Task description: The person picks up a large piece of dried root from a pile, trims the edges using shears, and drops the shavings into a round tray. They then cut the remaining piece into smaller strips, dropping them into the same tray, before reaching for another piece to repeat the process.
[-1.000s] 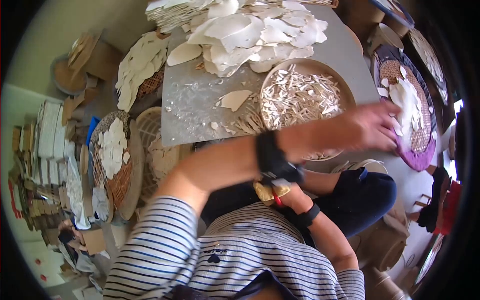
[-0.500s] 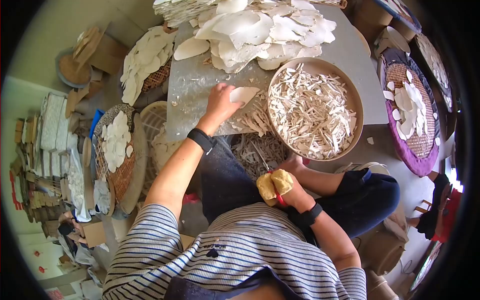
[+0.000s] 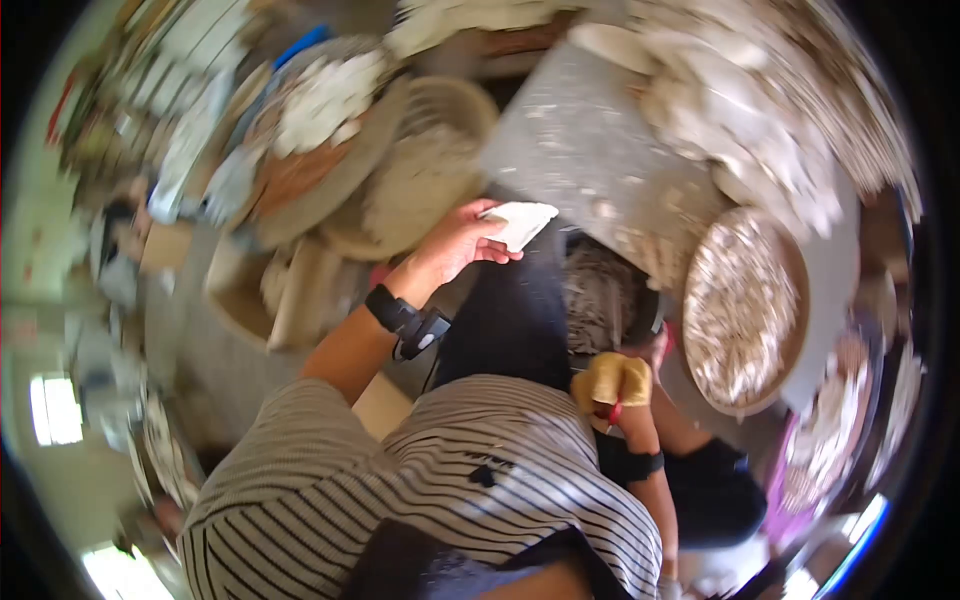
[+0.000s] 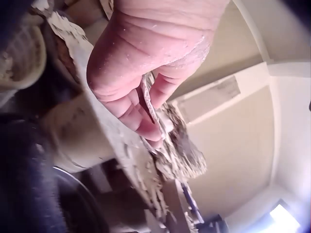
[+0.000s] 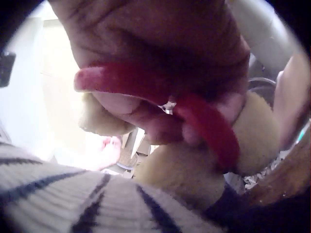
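My left hand [image 3: 452, 248] pinches a thin, flat white slice [image 3: 526, 224] between thumb and fingers, above the left thigh. In the left wrist view the slice [image 4: 148, 103] appears edge-on, gripped between the thumb and the curled fingers. Low in front of the body, my right hand [image 3: 640, 428] grips scissors whose red handles [image 5: 209, 130] show in the right wrist view. Thick yellow covers [image 3: 600, 382] wrap fingers of that hand. The scissor blades are hidden in the head view.
A grey table [image 3: 565, 125] carries a heap of white slices [image 3: 735, 95] and a round basin [image 3: 796, 262] full of cut strips. Between the legs stands a dark container [image 3: 648, 308] with more strips. Woven baskets [image 3: 480, 105] stand to the left.
My left hand reached back from the far right, took a white slice off the table and brought it toward the body. The head view has turned left. The right hand keeps its grip on the scissors.
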A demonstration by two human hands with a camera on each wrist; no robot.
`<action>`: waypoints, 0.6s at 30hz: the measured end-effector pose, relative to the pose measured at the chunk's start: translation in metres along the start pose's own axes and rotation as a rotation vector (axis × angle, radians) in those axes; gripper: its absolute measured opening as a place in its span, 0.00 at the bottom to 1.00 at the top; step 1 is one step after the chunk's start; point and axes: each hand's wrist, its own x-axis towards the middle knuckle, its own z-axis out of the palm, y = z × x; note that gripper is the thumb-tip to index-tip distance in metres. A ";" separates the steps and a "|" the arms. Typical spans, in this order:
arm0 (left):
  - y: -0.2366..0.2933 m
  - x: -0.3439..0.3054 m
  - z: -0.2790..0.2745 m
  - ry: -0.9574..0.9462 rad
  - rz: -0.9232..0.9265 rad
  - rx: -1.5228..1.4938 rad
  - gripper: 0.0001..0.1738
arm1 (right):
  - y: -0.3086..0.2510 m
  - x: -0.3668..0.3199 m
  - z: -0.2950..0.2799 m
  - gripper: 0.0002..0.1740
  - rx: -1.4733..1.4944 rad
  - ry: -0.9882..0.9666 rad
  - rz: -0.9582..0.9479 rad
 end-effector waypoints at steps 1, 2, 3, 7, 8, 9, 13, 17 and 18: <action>-0.010 -0.023 -0.025 0.100 -0.016 -0.027 0.23 | 0.032 0.004 -0.010 0.13 0.324 -0.067 0.065; -0.022 -0.046 -0.050 0.191 -0.036 -0.054 0.22 | 0.061 0.003 -0.021 0.18 0.645 -0.111 0.152; -0.032 -0.070 -0.074 0.300 -0.050 -0.069 0.22 | 0.063 0.004 -0.025 0.17 0.607 -0.093 0.166; -0.088 -0.147 -0.192 0.748 -0.062 -0.151 0.20 | 0.014 0.014 -0.027 0.14 0.056 0.023 0.112; -0.098 -0.165 -0.227 0.892 0.060 -0.337 0.20 | 0.010 0.016 -0.027 0.13 0.000 0.022 0.112; -0.101 -0.179 -0.256 1.023 0.186 -0.522 0.20 | 0.006 0.017 -0.027 0.13 -0.042 0.024 0.114; -0.054 -0.177 -0.269 1.255 0.440 -0.663 0.24 | -0.002 0.019 -0.024 0.11 -0.172 0.019 0.115; -0.026 -0.130 -0.213 0.716 0.507 -0.250 0.25 | -0.009 0.017 -0.019 0.10 -0.274 0.027 0.112; -0.008 -0.101 -0.183 0.568 0.498 -0.108 0.25 | -0.010 0.014 -0.016 0.10 -0.303 0.037 0.110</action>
